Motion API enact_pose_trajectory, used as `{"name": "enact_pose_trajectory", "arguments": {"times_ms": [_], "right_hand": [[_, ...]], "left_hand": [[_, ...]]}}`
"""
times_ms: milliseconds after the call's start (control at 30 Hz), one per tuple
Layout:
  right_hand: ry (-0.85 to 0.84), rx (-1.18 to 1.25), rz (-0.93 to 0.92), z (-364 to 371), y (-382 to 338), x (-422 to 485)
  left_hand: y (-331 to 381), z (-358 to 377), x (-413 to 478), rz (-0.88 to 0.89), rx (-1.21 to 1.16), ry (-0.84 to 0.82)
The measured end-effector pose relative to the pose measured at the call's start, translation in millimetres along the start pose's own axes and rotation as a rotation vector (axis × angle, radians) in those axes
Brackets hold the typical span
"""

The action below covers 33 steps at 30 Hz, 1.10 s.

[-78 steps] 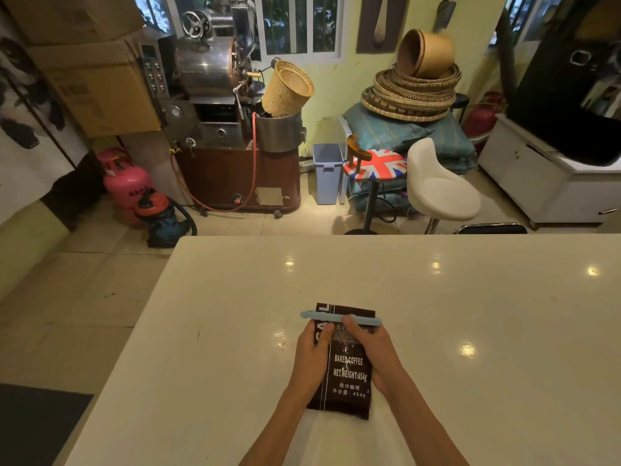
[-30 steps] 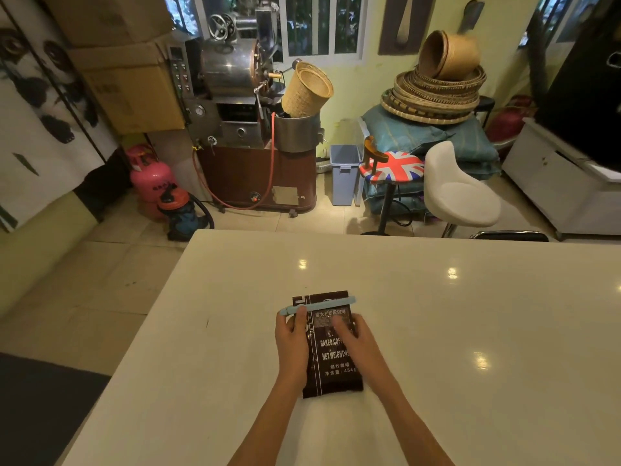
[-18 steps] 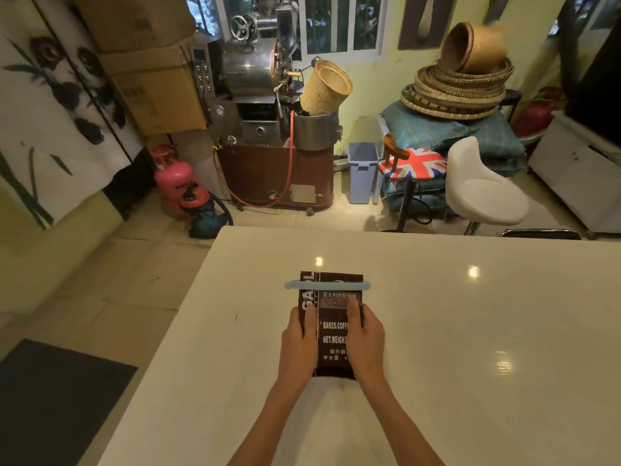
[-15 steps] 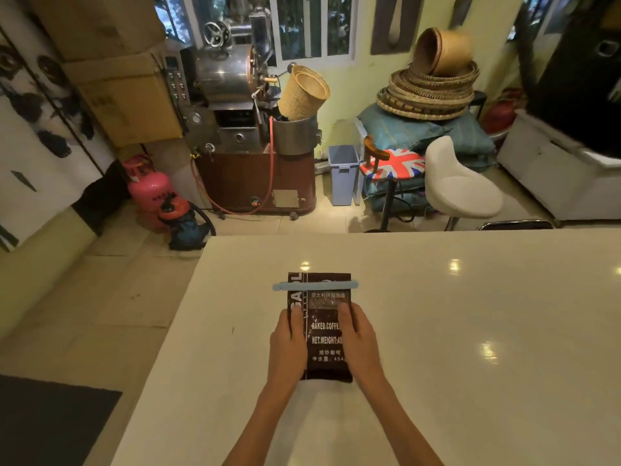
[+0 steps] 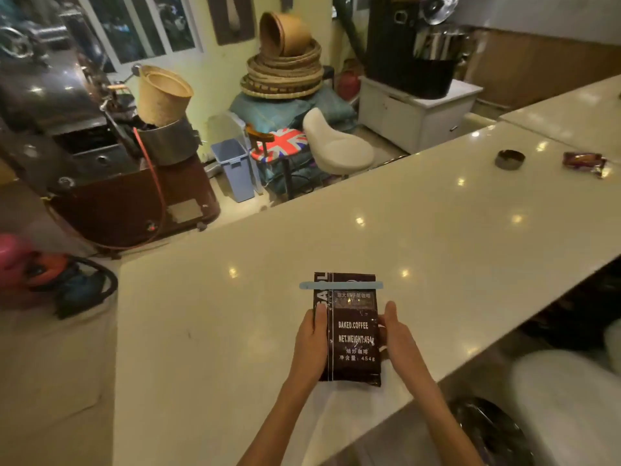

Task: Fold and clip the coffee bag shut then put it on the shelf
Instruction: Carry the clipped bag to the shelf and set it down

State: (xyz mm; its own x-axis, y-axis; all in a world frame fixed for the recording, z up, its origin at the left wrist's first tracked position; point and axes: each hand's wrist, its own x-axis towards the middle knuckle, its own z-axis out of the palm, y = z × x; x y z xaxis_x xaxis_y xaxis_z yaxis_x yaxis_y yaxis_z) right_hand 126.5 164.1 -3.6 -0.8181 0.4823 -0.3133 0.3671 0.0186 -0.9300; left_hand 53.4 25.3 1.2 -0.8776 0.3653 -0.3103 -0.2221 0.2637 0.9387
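A dark brown coffee bag [image 5: 354, 334] with white lettering sits on the pale counter [image 5: 208, 331], its top folded over. A light blue clip [image 5: 341, 285] is clamped across the fold. My left hand [image 5: 311, 344] grips the bag's left edge and my right hand [image 5: 398, 341] grips its right edge, thumbs on the front. No shelf can be made out in this view.
A small dark round dish [image 5: 509, 159] and a reddish snack wrapper [image 5: 584, 162] lie on the counter at the far right. Beyond the counter stand a white stool [image 5: 336, 146], a blue bin [image 5: 235, 169] and a roasting machine [image 5: 111, 169]. A white seat [image 5: 568, 408] is at lower right.
My view has swung to the right, showing more of the counter. Both hands have shifted from resting on the bag's front to gripping its two side edges.
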Motion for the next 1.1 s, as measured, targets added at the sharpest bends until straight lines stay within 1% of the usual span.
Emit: {"name": "enact_pose_trajectory", "arguments": {"times_ms": [67, 100, 133, 167, 200, 267, 333, 367, 400, 433, 500, 533, 600, 667, 733, 800, 867, 933, 967, 1000, 1067, 1100], "right_hand": [[0.091, 0.013, -0.006, -57, 12, -24], [0.169, 0.037, -0.02, -91, 23, -42], [0.23, 0.066, -0.046, -109, 24, -49], [0.407, 0.116, -0.051, -165, 45, -93], [0.492, 0.144, -0.088, -197, 53, -116], [0.575, 0.11, -0.09, -253, 65, -163], [0.699, 0.048, -0.1, -321, 83, -219], [0.809, 0.021, -0.067, -357, 104, -275], [0.796, -0.022, -0.06, -371, 100, -281], [0.827, -0.066, -0.001, -389, 109, -315], [0.939, -0.138, 0.137, -427, 131, -402], [0.984, -0.185, 0.183, -439, 141, -433], [1.111, -0.254, 0.342, -453, 162, -507], [1.181, -0.332, 0.521, -455, 174, -561], [1.28, -0.372, 0.654, -448, 192, -610], [1.373, -0.312, 0.822, -432, 211, -652], [1.432, -0.151, 0.994, -405, 228, -685], [1.487, -0.01, 1.111, -371, 239, -711], [1.53, 0.025, 1.165, -355, 240, -722], [1.574, 0.054, 1.21, -338, 242, -734], [1.654, 0.11, 1.276, -309, 243, -754], [1.689, 0.133, 1.309, -297, 246, -766]], "left_hand": [[8, 41, -15, 0.05, 0.032, -0.114], [12, 67, -26, 0.07, 0.064, -0.166], [10, 76, -28, 0.093, 0.072, -0.209], [16, 131, -60, 0.101, 0.128, -0.348], [13, 161, -73, 0.112, 0.145, -0.415], [4, 218, -106, 0.116, 0.153, -0.553], [9, 295, -153, 0.184, 0.197, -0.781], [0, 347, -193, 0.211, 0.236, -0.936], [0, 362, -199, 0.238, 0.242, -0.956], [-4, 389, -225, 0.244, 0.286, -1.064], [-16, 453, -298, 0.281, 0.345, -1.358], [-23, 476, -322, 0.314, 0.394, -1.43], [-39, 521, -381, 0.36, 0.483, -1.605], [-59, 556, -427, 0.367, 0.53, -1.754], [-75, 582, -481, 0.422, 0.627, -1.907], [-104, 600, -529, 0.456, 0.698, -2.058], [-128, 604, -567, 0.503, 0.753, -2.239], [-153, 597, -601, 0.579, 0.733, -2.394], [-165, 592, -615, 0.578, 0.733, -2.445], [-173, 582, -631, 0.525, 0.831, -2.501], [-191, 564, -659, 0.489, 0.915, -2.605], [-207, 558, -676, 0.417, 0.966, -2.674]]}}
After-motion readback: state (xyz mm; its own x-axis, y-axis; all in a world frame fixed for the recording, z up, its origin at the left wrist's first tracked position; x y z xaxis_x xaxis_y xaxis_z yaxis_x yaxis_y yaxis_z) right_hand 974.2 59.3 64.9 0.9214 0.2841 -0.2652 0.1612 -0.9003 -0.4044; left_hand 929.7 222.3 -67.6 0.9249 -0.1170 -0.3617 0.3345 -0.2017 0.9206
